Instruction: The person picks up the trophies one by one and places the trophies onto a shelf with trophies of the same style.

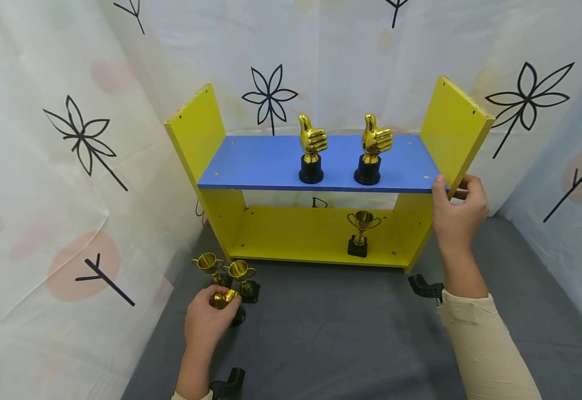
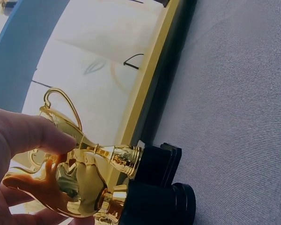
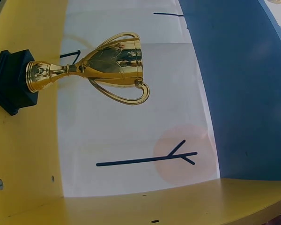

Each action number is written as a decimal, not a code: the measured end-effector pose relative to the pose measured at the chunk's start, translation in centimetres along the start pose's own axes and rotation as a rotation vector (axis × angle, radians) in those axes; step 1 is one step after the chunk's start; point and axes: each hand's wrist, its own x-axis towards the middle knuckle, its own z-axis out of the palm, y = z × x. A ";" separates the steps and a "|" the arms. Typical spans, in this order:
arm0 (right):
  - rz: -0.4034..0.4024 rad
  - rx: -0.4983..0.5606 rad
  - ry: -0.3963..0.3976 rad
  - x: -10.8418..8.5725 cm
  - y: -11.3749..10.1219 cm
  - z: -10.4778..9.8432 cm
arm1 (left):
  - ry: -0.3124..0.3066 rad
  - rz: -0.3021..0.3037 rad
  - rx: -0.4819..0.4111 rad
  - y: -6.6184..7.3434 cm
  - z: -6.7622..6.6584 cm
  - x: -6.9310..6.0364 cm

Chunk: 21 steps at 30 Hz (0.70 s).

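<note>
Fingers of the left hand point(image 1: 206, 316) are curled round the gold top of a thumbs-up trophy point(image 1: 225, 299), with the thumb laid along one side and the round black base left uncovered. This trophy is held in front of the left end of the yellow shelf unit point(image 1: 291, 233), just beside a left cup trophy point(image 1: 208, 261) and a right cup trophy point(image 1: 240, 270), which are stood upright on the grey cloth point(image 1: 331, 322). Whether the held base is rested on the cloth cannot be told.

By the fingers of the right hand point(image 1: 461, 214), the right side panel point(image 1: 456, 128) is gripped at its front edge — the thumb is placed near the end of the blue board point(image 1: 266, 158), and the other fingers are bent round the panel's outer side.

On the blue board, a second thumbs-up trophy point(image 1: 313, 141) is set a little right of the middle, and a third thumbs-up trophy point(image 1: 377, 141) is set further right, both upright. On the lower yellow board, towards its right end, a third cup trophy point(image 1: 364, 221) is stood upright.

A cream sleeve point(image 1: 486, 344) is worn on the right arm. Behind the unit, a white curtain point(image 1: 346, 55) is hung — pale, and marked with black flower outlines.
</note>
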 end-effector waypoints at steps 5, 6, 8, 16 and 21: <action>-0.002 0.010 -0.001 0.0 -0.1 0.0 | 0.011 0.013 -0.017 0.1 0.2 0.0; -0.002 0.011 -0.002 0.0 -0.2 0.0 | 0.012 0.013 -0.018 0.1 0.2 0.0; -0.002 0.012 -0.003 0.0 -0.2 0.0 | 0.017 0.013 -0.017 0.1 0.3 -0.1; 0.006 0.004 0.017 0.1 -0.2 0.1 | 0.035 -0.022 -0.013 0.0 0.3 -0.1; 0.014 -0.004 0.031 0.2 0.2 0.3 | 0.027 -0.029 -0.016 -0.2 0.3 -0.1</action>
